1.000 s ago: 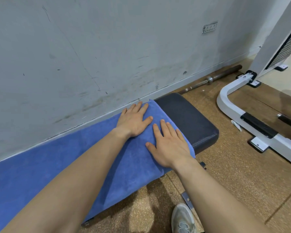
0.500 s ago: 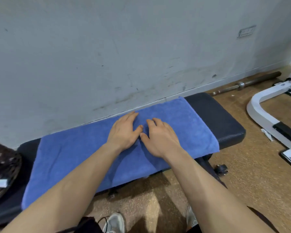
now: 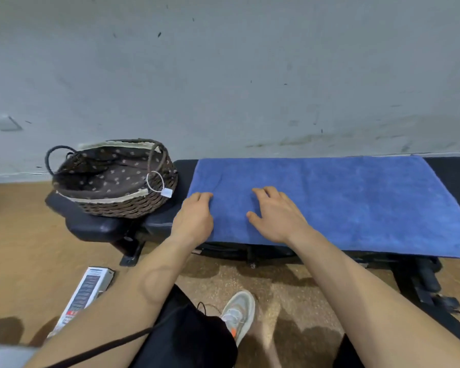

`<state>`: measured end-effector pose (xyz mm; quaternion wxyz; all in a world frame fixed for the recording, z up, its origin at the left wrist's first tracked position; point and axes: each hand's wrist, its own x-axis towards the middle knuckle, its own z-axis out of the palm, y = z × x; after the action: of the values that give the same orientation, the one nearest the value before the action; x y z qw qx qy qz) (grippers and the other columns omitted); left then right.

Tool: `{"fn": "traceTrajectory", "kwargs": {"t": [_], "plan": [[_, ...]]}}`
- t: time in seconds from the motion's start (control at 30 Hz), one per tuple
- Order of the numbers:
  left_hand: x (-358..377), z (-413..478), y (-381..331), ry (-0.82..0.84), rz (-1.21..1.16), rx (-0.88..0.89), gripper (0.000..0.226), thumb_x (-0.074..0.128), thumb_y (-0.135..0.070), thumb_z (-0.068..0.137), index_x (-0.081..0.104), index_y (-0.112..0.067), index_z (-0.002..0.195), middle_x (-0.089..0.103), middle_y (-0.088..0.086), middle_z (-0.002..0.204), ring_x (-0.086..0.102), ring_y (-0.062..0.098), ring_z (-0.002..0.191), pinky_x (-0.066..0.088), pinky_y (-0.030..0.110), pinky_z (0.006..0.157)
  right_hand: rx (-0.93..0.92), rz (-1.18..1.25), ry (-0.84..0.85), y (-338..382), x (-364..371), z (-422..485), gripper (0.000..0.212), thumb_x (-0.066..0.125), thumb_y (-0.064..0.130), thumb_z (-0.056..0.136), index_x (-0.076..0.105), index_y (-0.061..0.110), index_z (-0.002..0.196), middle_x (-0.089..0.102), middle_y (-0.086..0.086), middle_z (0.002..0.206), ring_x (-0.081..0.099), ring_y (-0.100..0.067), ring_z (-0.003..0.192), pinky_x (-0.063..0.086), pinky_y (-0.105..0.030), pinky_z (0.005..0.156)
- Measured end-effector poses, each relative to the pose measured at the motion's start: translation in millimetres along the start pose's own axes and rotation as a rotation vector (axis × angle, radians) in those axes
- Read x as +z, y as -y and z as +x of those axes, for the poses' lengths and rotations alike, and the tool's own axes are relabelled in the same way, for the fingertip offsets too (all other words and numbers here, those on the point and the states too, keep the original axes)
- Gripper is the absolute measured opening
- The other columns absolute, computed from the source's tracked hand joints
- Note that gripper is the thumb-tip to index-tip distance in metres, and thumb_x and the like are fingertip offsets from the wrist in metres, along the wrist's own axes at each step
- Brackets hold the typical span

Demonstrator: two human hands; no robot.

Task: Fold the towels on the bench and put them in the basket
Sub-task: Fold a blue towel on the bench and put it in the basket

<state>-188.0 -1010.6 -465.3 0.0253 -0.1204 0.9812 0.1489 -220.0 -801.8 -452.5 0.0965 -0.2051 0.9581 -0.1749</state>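
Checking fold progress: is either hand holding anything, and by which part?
Left hand curls its fingers over the blue towel at its left end; whether they grip it cannot be told. Right hand only rests on the towel.

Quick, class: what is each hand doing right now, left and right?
Left hand: fingers curled at the left edge of the towel; whether they grip it cannot be told.
Right hand: open, resting on the towel.
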Motion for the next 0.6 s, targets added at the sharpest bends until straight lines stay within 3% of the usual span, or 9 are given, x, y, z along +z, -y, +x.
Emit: {"fn": "traceTrajectory", "kwargs": {"t": [0.13,0.27,0.37,0.47,0.6], "plan": [[-5.9,-16.8,25.8,-0.073,0.152,-0.002,0.043,0.044,-0.004,0.092,0.044,-0.013,0.134,0.044,0.010,0.133,0.044,0.033,0.118,0.043,0.042,0.080,-0.079,0.019,-0.017,19.7,12.2,8.6,0.056,0.052,0.041,0.096,0.043,0.019,0.147,0.041,-0.005,0.147,0.042,-0.033,0.131,0.037,-0.042,0.110],[-7.7,-24.3,36.5,-0.155,0.226,-0.181,0.025,0.047,-0.022,0.095,0.048,-0.009,0.117,0.052,0.009,0.118,0.058,0.033,0.103,0.037,0.038,0.064,-0.189,0.021,-0.021,36.3,23.1,15.1,0.043,0.054,0.040,0.094,0.057,0.026,0.135,0.049,0.003,0.140,0.049,-0.027,0.123,0.042,-0.040,0.104],[-11.2,-22.6,46.0,-0.123,0.143,-0.263,0.031,0.047,-0.037,0.096,0.050,-0.009,0.109,0.056,0.007,0.113,0.064,0.034,0.098,0.040,0.034,0.068,-0.266,0.015,0.023,51.1,30.6,15.9,0.050,0.050,0.052,0.088,0.058,0.034,0.134,0.051,0.008,0.137,0.049,-0.023,0.122,0.042,-0.041,0.102],[-13.7,-19.2,52.7,-0.133,-0.005,-0.223,0.024,0.050,-0.035,0.095,0.054,-0.014,0.106,0.056,0.005,0.113,0.059,0.031,0.104,0.048,0.040,0.081,-0.301,-0.035,0.067,64.9,39.4,15.0,0.057,0.044,0.062,0.084,0.056,0.040,0.135,0.047,0.007,0.142,0.043,-0.022,0.129,0.038,-0.041,0.106],[-17.0,-14.9,52.8,-0.169,-0.267,-0.218,0.007,0.060,-0.032,0.089,0.056,-0.026,0.088,0.066,-0.005,0.093,0.063,0.023,0.091,0.052,0.039,0.081,-0.297,-0.031,0.062,74.6,45.7,15.7,0.051,0.056,0.059,0.088,0.056,0.040,0.135,0.041,0.004,0.147,0.035,-0.023,0.135,0.032,-0.040,0.110]]}}
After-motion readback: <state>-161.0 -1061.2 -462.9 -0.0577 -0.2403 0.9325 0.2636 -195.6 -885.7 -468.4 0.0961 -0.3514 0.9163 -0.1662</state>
